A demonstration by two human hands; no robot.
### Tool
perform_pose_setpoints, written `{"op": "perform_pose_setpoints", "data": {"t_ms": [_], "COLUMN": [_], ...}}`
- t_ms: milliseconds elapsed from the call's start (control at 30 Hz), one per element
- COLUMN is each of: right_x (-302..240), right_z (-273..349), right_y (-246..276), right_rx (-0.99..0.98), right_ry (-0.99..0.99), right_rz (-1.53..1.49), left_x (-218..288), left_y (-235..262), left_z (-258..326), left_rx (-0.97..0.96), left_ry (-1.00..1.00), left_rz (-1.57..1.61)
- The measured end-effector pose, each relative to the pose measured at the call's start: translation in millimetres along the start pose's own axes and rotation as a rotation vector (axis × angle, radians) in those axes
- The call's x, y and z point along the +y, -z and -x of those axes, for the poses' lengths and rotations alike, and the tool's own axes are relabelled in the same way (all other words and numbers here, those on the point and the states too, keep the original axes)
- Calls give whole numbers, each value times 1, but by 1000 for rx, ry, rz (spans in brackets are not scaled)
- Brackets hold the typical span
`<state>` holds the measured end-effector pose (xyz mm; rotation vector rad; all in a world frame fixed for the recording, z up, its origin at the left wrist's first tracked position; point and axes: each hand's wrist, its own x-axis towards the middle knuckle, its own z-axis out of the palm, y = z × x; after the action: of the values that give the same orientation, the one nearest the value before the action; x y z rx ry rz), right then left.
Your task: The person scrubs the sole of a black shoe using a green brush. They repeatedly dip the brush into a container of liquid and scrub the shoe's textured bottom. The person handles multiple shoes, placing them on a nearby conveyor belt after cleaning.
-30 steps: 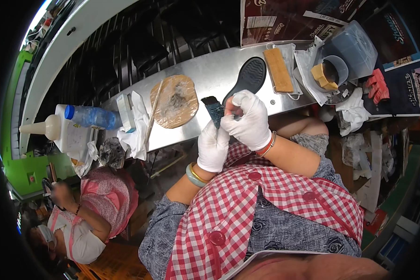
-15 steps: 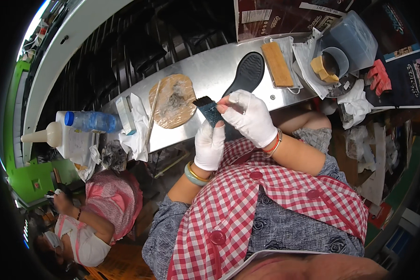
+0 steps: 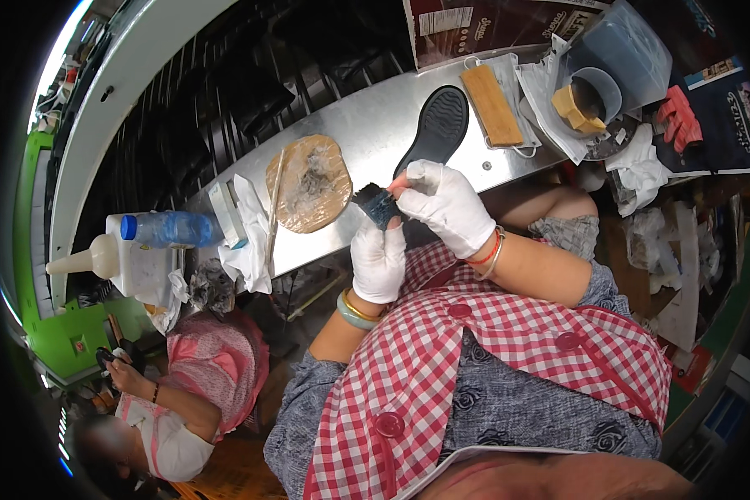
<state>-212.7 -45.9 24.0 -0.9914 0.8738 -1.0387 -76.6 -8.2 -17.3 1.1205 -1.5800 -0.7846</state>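
Note:
Both my hands wear white gloves and meet just in front of a metal workbench (image 3: 367, 137). My left hand (image 3: 378, 260) grips a small dark blue-black piece (image 3: 377, 205) from below. My right hand (image 3: 447, 202) pinches the same piece from the right, fingertips on its top edge. A black shoe sole (image 3: 436, 127) lies on the bench just beyond my right hand, tread side up. A round brown pad (image 3: 308, 183) smeared with grey stuff lies to the left of the piece, with a thin stick (image 3: 272, 208) across its edge.
A tan wooden block (image 3: 492, 105), a clear plastic tub (image 3: 610, 67) with yellow chunks, and white rags (image 3: 639, 163) sit at the bench's right. A blue-capped bottle (image 3: 168, 229) and a white squeeze bottle (image 3: 87, 260) stand at the left. Another person in pink (image 3: 196, 375) sits lower left.
My hands and the dark piece have shifted slightly left and closer to the bench edge. My right fingers have moved onto the piece's top edge.

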Motion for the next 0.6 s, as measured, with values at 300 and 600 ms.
{"op": "perform_pose_setpoints", "data": {"t_ms": [300, 600], "right_x": [-2, 4], "right_z": [0, -8], "right_y": [-6, -2], "right_rx": [78, 196], "right_ry": [212, 643], "right_rz": [321, 867], "left_x": [-1, 4], "left_y": [7, 3], "left_z": [6, -5], "left_rx": [-14, -28], "left_ry": [326, 32], "left_rz": [279, -69]}}
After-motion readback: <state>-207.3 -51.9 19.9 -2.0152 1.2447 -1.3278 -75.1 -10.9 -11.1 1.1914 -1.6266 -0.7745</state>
